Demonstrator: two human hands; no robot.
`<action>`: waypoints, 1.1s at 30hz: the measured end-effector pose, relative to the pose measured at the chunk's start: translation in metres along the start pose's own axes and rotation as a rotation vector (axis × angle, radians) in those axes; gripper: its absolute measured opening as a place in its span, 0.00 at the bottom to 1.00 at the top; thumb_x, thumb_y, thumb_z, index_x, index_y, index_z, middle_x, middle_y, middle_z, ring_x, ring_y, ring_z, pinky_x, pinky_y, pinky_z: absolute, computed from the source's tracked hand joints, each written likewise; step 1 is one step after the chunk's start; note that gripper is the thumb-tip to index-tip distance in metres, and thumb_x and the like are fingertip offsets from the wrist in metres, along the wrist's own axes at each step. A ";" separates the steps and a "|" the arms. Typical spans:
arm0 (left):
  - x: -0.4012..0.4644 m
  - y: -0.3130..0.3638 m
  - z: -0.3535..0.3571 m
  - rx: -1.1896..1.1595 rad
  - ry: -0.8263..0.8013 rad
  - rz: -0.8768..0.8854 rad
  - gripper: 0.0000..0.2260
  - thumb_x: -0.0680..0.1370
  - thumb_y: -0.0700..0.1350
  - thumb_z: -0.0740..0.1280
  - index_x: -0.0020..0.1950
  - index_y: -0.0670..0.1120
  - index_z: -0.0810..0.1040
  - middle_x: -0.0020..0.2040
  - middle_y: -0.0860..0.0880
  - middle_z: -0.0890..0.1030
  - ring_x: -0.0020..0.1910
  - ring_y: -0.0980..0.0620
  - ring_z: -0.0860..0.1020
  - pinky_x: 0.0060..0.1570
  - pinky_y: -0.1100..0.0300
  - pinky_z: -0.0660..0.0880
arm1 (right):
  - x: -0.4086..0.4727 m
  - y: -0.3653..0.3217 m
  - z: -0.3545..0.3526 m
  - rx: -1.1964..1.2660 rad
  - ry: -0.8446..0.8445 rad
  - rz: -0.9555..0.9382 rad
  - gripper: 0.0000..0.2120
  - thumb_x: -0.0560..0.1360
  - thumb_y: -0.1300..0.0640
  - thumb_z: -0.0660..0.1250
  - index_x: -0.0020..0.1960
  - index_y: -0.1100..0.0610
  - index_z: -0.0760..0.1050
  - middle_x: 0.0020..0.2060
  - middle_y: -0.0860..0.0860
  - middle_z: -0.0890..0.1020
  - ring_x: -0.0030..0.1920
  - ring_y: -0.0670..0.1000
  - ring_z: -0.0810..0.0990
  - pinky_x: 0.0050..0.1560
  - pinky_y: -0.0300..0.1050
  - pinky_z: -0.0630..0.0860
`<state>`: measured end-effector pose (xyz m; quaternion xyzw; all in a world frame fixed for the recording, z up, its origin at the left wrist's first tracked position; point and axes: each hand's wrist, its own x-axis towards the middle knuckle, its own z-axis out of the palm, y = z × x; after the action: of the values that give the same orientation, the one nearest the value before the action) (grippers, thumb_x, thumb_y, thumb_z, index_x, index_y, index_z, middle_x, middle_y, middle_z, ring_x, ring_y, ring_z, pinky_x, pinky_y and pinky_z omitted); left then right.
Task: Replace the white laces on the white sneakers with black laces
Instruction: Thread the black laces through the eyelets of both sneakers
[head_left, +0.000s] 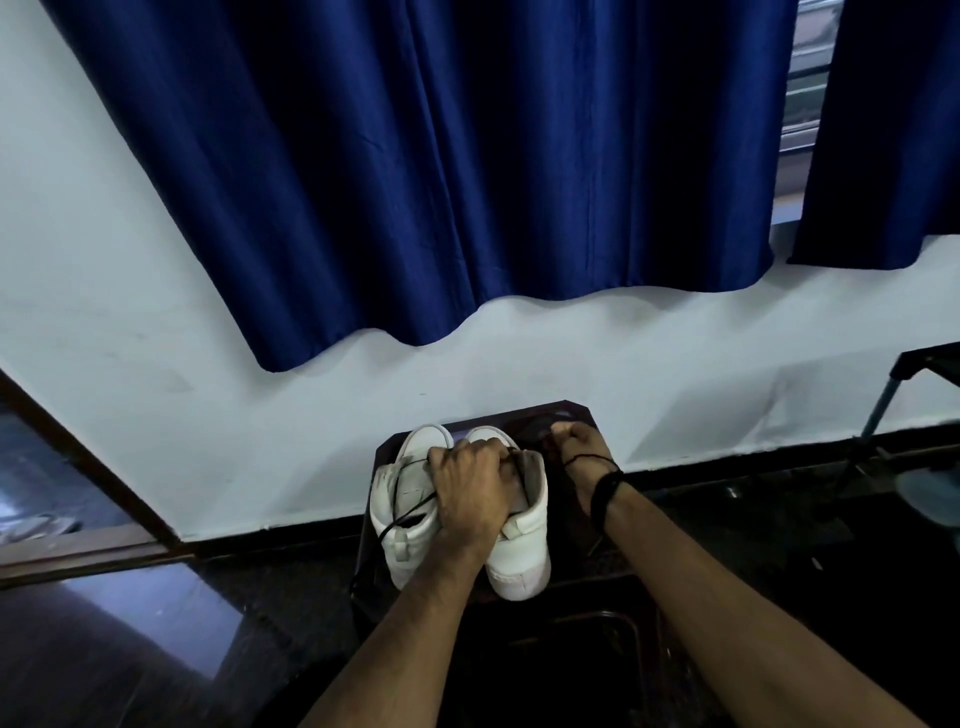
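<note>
Deep blue pleated curtain (441, 171) fills the upper half of the frame, pale wall under it. Small dark wooden stool (566, 415) sits low centre against the wall.

Pair of white low-top sneakers (410, 525) stands side by side on the stool, toes toward the wall, heels toward me. No white lace visible on either shoe.

My left hand (470, 491) lies over the tongue area of the right-hand shoe, fingers curled round its upper, pinning it down. My right hand (574, 441) is just right of the shoes at the stool's far edge, fingers clenched on what looks like one end of the thin black lace (410, 506); the grip itself is too dark to confirm. A strand of that lace runs across the left-hand shoe and trails off its side. Thin dark band on my right wrist (605, 491).

Judgement: the threading stage, black lace going in. Next move calls for a steady shoe, an even pull to take up slack, then finding the next eyelet, hidden under my left hand.
</note>
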<state>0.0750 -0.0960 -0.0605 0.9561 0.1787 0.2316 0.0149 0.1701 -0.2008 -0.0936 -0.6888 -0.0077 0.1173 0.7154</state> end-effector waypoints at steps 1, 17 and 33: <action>0.000 0.000 0.000 0.003 0.006 0.007 0.04 0.70 0.48 0.69 0.41 0.51 0.82 0.38 0.51 0.83 0.44 0.49 0.80 0.51 0.50 0.64 | -0.005 -0.007 0.000 0.215 0.003 0.023 0.14 0.80 0.56 0.60 0.37 0.55 0.74 0.30 0.49 0.80 0.36 0.53 0.78 0.41 0.46 0.77; -0.006 0.000 -0.006 0.098 0.102 -0.099 0.22 0.58 0.39 0.71 0.51 0.52 0.79 0.48 0.53 0.77 0.51 0.49 0.74 0.51 0.51 0.63 | -0.024 -0.063 -0.083 -0.353 -0.049 -0.344 0.10 0.78 0.55 0.63 0.40 0.49 0.80 0.38 0.41 0.82 0.44 0.45 0.78 0.41 0.42 0.74; -0.004 -0.001 0.003 0.083 0.066 -0.243 0.18 0.65 0.38 0.68 0.53 0.50 0.78 0.48 0.51 0.79 0.51 0.47 0.77 0.51 0.50 0.66 | -0.048 -0.079 -0.082 -1.238 -0.330 -0.566 0.08 0.78 0.49 0.62 0.49 0.52 0.77 0.48 0.55 0.82 0.49 0.56 0.80 0.46 0.47 0.73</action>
<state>0.0721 -0.0960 -0.0650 0.9191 0.3032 0.2516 -0.0027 0.1497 -0.2916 -0.0120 -0.9143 -0.3609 0.0036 0.1838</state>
